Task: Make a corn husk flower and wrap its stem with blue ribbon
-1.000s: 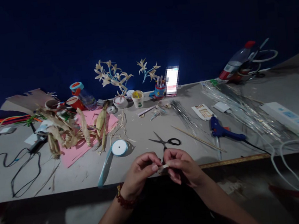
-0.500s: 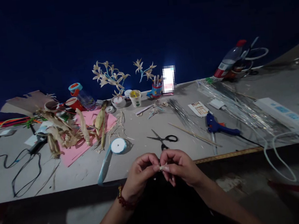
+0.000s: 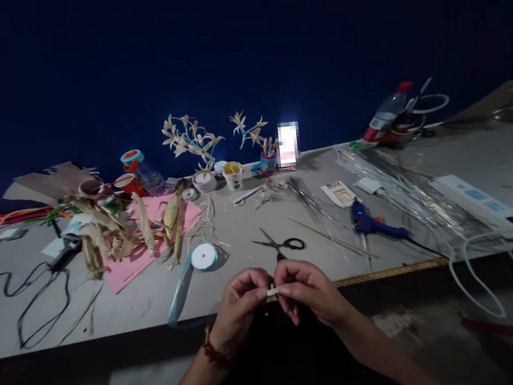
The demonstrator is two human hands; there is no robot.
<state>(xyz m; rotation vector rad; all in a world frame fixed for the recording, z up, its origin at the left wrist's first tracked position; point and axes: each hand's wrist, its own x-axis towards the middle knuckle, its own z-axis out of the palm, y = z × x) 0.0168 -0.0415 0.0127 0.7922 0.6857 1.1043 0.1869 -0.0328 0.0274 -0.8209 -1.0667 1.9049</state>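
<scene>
Between my two hands, at the table's front edge, is a small pale strip [image 3: 272, 291] that looks like corn husk. My left hand [image 3: 247, 295] pinches one end of it between thumb and forefinger. The other end is pinched by my right hand [image 3: 302, 286], whose lower fingers curl beneath. Just beyond my fingertips lie black-handled scissors [image 3: 280, 242] with their blades apart. To the left of them rests a roll of light blue ribbon [image 3: 203, 257], its tail hanging toward the table edge.
Dried corn husks [image 3: 115, 230] lie on pink paper [image 3: 130, 268] at left. Husk flowers [image 3: 190, 139] stand behind paint pots [image 3: 233, 176]. On the right are a blue glue gun [image 3: 375, 220], a wooden stick [image 3: 328, 235], wires [image 3: 309, 196] and a white power strip [image 3: 472, 199] with cables.
My fingertips have drawn slightly apart, so more of the pale strip shows between them. The view has tilted slightly, and the table items sit a little lower in the picture.
</scene>
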